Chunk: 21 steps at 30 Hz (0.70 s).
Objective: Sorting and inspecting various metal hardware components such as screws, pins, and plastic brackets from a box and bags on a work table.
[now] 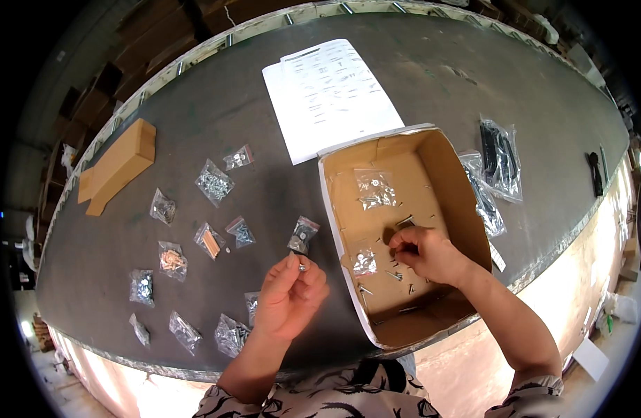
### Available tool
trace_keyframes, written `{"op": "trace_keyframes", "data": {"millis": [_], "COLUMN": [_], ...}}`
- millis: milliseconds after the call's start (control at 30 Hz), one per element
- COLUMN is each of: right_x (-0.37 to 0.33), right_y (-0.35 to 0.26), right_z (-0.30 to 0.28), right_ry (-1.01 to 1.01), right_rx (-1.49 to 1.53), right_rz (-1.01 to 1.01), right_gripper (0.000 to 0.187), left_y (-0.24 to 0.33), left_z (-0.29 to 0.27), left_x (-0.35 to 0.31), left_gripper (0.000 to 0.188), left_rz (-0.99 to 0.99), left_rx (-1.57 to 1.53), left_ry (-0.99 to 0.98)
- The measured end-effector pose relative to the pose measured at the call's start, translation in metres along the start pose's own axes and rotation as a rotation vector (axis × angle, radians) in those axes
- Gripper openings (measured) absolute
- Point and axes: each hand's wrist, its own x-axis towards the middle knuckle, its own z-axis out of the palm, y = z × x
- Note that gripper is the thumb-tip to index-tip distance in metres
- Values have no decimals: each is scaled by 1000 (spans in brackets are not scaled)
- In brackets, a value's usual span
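Observation:
My left hand (290,298) is raised over the table just left of the cardboard box, its fingertips pinching a small shiny metal fastener (302,267). Inside the open cardboard box (326,189), my right hand (432,255) reaches low with its fingertips pinched together; what they hold, if anything, is too small to make out. Loose screws (396,276) lie scattered on the box floor around it. Two small clear bags of hardware are in there too, one bag (376,188) toward the far end and another bag (364,261) by the left wall. Just beyond my left hand lies a bag of round metal parts (303,235).
Several small hardware bags (214,182) spread over the dark table's left side, including a bag of wooden dowels (210,242). A folded cardboard piece (122,164) sits far left. Printed sheets (334,90) lie behind the box; bagged black parts (500,159) and a black-handled tool (596,174) are right.

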Motion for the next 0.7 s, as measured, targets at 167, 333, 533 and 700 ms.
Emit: {"op": "trace_keyframes", "data": {"millis": [167,333,533,700], "right_x": [8,22,30,26], "right_y": [-6,-17,-12,-15], "right_z": [3,14,17,22], "right_ry": [58,99,-53,-28], "right_rx": [-147,-171,-320,-322], "right_rz": [-73,-36,-89,-180], "right_gripper": [13,12,15,14], "left_y": [1,2,3,6], "left_z": [-3,-1,-2,-9], "left_x": [-2,-2,-1,-1], "left_gripper": [27,26,26,27], "left_rz": [10,9,13,24], "left_rx": [43,48,37,40], "left_ry": [11,33,37,29]}}
